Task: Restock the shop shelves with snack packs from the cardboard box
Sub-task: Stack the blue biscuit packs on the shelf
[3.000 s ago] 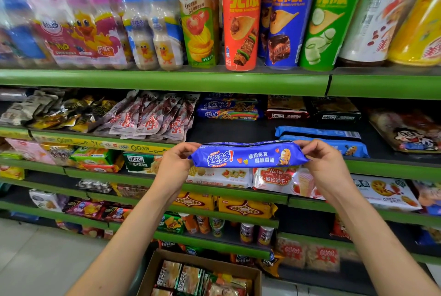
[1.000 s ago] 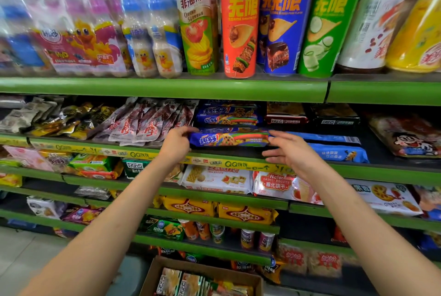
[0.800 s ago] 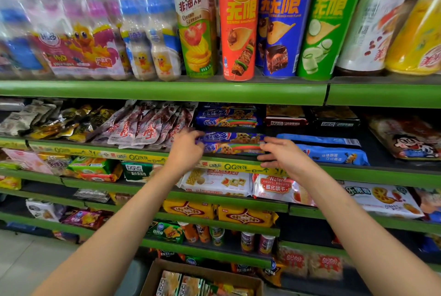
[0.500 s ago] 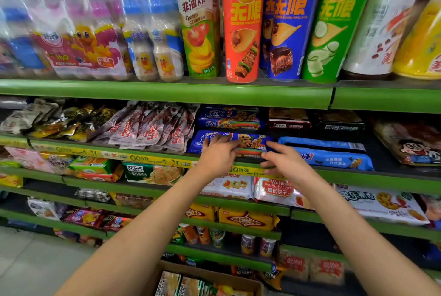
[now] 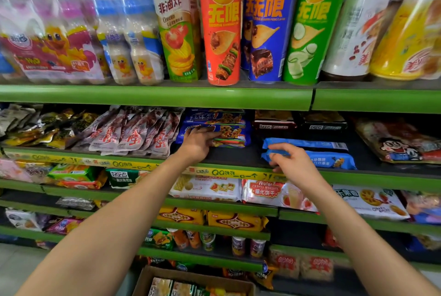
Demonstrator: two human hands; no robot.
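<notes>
A dark blue cookie pack (image 5: 230, 134) lies on the second shelf (image 5: 238, 172), under another pack of the same kind (image 5: 214, 116). My left hand (image 5: 195, 145) reaches in and rests its straight fingers on the left part of the lower pack. My right hand (image 5: 290, 163) hovers at the shelf edge in front of the left end of two light blue packs (image 5: 329, 158); its fingers are loosely curled and hold nothing. The cardboard box (image 5: 191, 274) stands on the floor below, with several snack packs (image 5: 171, 287) in it.
Red-and-white sachets (image 5: 133, 133) lie left of the cookie packs. Dark boxes (image 5: 300, 124) sit at the back right. Tall crisp tubes (image 5: 222, 21) and bottles (image 5: 133, 33) stand on the top shelf. Biscuit packs (image 5: 265, 192) fill the lower shelves.
Both hands carried the dark blue pack to the shelf and laid it down. My left hand slid it back under the other pack. My right hand has let go and come off it.
</notes>
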